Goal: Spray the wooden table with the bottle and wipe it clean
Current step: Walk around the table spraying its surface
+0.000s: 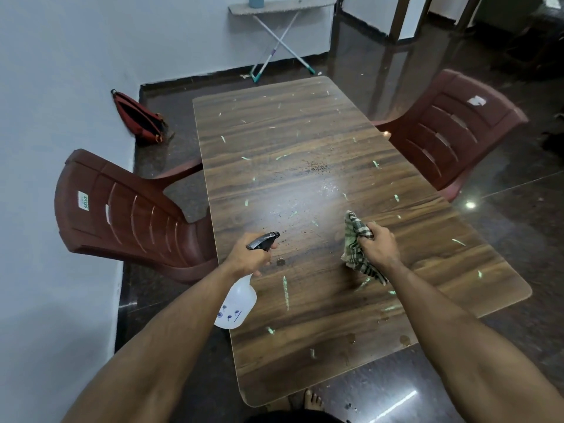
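Note:
A long wooden table (305, 123) runs away from me, littered with pale green scraps and dark specks. My left hand (248, 257) grips a white spray bottle (236, 303) by its black trigger head, nozzle aimed at the table's middle. A faint mist and wet sheen lie on the wood ahead of the nozzle. My right hand (380, 247) clutches a bunched green-and-white checked cloth (355, 245), which hangs down and touches the tabletop near the right side.
A maroon plastic chair (122, 215) stands at the table's left, another maroon chair (451, 129) at its right. A red bag (137, 117) leans on the left wall. An ironing board (280, 7) stands at the back. My bare foot (312, 401) shows under the near edge.

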